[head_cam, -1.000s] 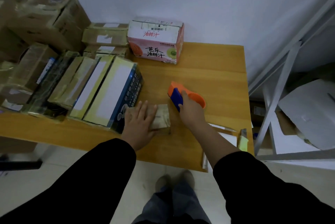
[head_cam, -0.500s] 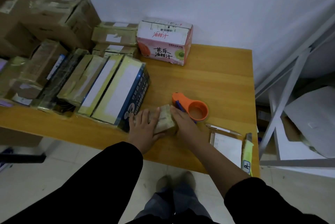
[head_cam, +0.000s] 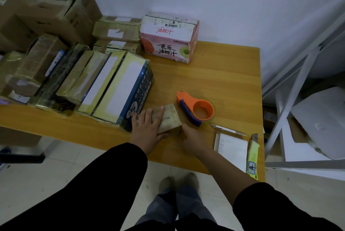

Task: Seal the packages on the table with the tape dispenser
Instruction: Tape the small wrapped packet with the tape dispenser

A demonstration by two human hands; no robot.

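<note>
Pink carton (head_cam: 169, 38) — handwritten 芭乐 油柑汁 — beyond the tape dispenser (head_cam: 196, 108).

The small tan package (head_cam: 169, 117) lies flat. The orange tape dispenser (head_cam: 197, 109), blue-handled, lies on its side just right of it.

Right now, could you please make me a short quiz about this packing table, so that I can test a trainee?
1. Choose: the left hand presses flat on A) the small package, B) the tape dispenser, C) the notepad.
2. True or false: the tape dispenser lies on the table, gripped by neither hand.
3. Fill in: the pen lies between the tape dispenser and the ____.
Key: 1 A; 2 true; 3 notepad.
</note>
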